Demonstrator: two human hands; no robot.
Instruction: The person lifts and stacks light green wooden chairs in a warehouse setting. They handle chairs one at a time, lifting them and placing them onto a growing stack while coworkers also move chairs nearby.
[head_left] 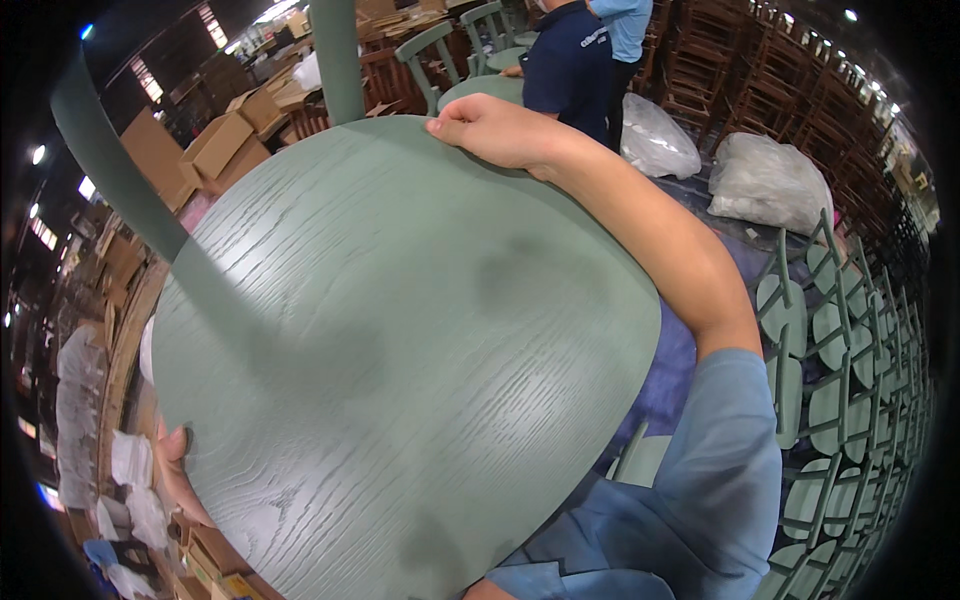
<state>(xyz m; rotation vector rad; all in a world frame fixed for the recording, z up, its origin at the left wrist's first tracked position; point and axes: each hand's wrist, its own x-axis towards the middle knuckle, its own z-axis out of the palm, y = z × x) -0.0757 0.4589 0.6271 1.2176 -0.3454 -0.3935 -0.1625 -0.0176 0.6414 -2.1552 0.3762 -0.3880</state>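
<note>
A green-painted wooden chair fills the middle, its broad grained seat [420, 300] close in front of me. Two green posts [110, 170] rise from the seat's far left side. My right hand [495, 130] curls over the far edge, gripping it with the fingers bent round the rim. At the near left edge, the thumb of my left hand [175, 460] shows beside the rim, while its other fingers are hidden by the seat. My right forearm bends round the seat's right side.
Rows of similar green chairs [840, 400] stand at the right. Wrapped plastic bundles [770, 180] lie behind them, with stacked brown chairs [700, 60] farther back. A person in a dark shirt [570, 60] stands near other green chairs. Open cardboard boxes [225, 150] are at the left.
</note>
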